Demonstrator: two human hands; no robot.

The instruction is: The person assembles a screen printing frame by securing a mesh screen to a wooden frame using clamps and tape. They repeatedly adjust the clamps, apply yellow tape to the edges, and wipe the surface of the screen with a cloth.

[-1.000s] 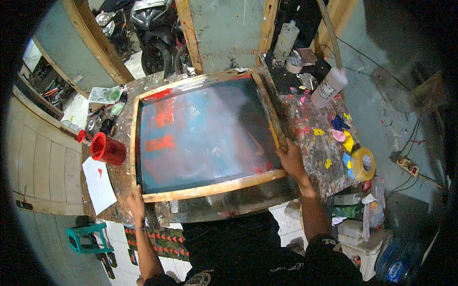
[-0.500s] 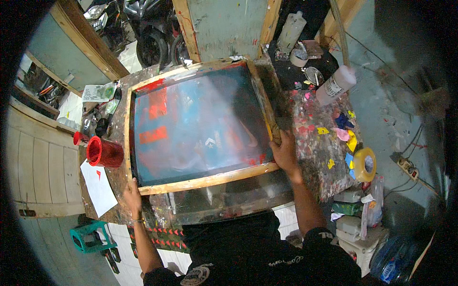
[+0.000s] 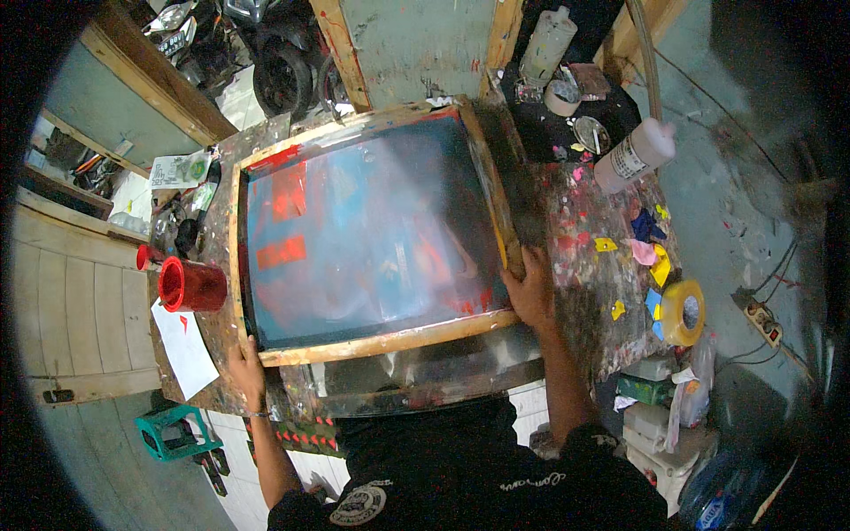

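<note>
Left hand (image 3: pixel 246 367) holds the near left corner of a wooden frame (image 3: pixel 390 342), the thumb on top of the wood and the other fingers mostly out of sight. Right hand (image 3: pixel 531 288) is closed about the frame's right side, close to its near corner. Between them the frame lies over the middle of the desk (image 3: pixel 580 310); whether it rests flat on what is beneath, I cannot tell. Its mesh (image 3: pixel 372 239) is smeared blue-grey, with orange-red patches toward the left and a dark band along the right.

Left of the frame, near its side, is a red cup (image 3: pixel 199 286), with a smaller red pot (image 3: pixel 150 257) beyond it and a white sheet (image 3: pixel 189 358) bearing a small red mark on the nearer side. A packet (image 3: pixel 181 170) lies at the far left. To the right, the paint-spattered desk carries a bottle (image 3: pixel 636 157), yellow scraps (image 3: pixel 605 244), a pink scrap (image 3: pixel 642 252), a dark blue scrap (image 3: pixel 649 226) and a tape roll (image 3: pixel 677 314) near the edge. A green stool (image 3: pixel 146 429) stands below, on the left. Past the desk is a motorbike wheel (image 3: pixel 285 84).
</note>
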